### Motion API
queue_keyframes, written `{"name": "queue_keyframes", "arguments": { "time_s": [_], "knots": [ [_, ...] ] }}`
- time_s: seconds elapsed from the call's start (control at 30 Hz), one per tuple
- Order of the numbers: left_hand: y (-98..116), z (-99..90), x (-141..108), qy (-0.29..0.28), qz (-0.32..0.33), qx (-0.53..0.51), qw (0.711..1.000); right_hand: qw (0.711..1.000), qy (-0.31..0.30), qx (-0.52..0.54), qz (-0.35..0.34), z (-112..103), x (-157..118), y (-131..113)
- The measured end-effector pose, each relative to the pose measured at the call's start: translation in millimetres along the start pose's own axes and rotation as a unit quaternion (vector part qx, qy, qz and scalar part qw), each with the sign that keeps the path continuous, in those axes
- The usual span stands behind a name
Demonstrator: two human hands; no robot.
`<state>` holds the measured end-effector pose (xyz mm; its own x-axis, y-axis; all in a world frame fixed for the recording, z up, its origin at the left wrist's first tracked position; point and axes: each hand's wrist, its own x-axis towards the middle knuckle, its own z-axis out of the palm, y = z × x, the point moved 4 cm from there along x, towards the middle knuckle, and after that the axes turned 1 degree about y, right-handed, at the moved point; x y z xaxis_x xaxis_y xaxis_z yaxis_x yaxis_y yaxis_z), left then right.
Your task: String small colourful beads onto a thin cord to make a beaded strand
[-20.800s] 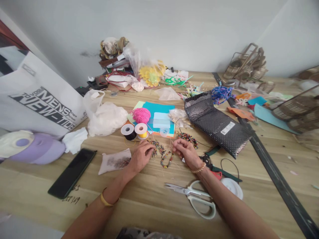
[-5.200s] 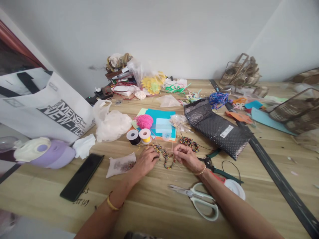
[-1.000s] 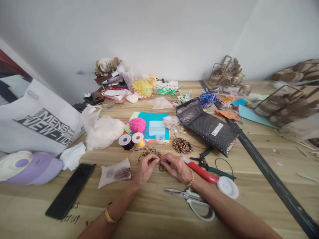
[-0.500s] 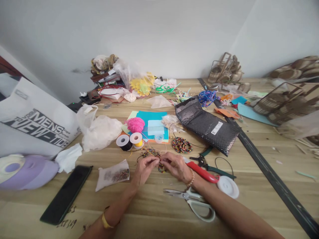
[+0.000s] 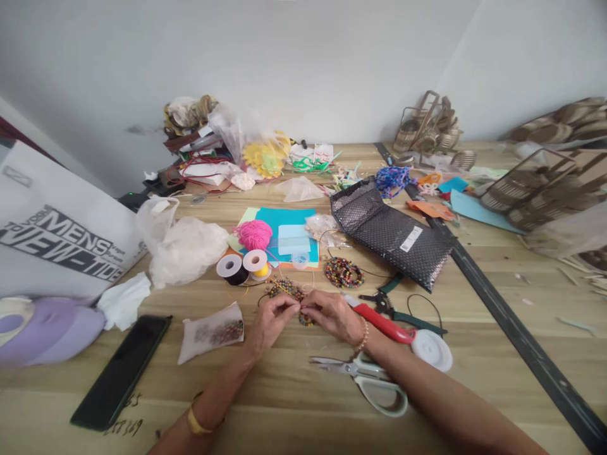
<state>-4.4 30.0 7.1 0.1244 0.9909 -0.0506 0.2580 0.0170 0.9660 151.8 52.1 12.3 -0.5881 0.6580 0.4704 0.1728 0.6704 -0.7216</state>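
My left hand (image 5: pixel 271 321) and my right hand (image 5: pixel 334 314) meet over the table, thumb and fingers of each pinched together and the tips almost touching. What they pinch is too small to make out. Just behind the fingertips lies a heap of small multicoloured beads (image 5: pixel 283 287), with a thin yellow cord running across it. A short beaded strand (image 5: pixel 306 320) shows directly below the fingertips; whether it hangs from them I cannot tell. Scissors (image 5: pixel 353 368) with pale handles lie in front of my right hand. Coiled bead strands (image 5: pixel 344 273) rest beyond it.
A black spool (image 5: pixel 232 270), a yellow spool (image 5: pixel 257 264) and pink yarn (image 5: pixel 255 235) stand behind my left hand. A small bag of beads (image 5: pixel 212 333) and a phone (image 5: pixel 121 373) lie left. Right are a red-handled tool (image 5: pixel 386 323), green-handled pliers (image 5: pixel 383 303) and a black bubble mailer (image 5: pixel 393 237).
The whole view has shifted slightly, so things sit a little further left and higher. Both hands keep their pinch in the same place over the beads.
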Motion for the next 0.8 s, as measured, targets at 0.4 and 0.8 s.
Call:
{"name": "queue_keyframes", "arguments": {
  "time_s": [0.4,0.8],
  "knots": [
    [-6.7,-0.5,-0.1,0.034,-0.008,-0.003,0.999,1.000,0.001,0.007,0.008,-1.3,1.4,-2.0],
    [-0.7,0.9,-1.5,0.033,-0.034,-0.025,0.999,1.000,0.002,-0.004,0.015,0.2,0.8,-1.1]
  ]
}}
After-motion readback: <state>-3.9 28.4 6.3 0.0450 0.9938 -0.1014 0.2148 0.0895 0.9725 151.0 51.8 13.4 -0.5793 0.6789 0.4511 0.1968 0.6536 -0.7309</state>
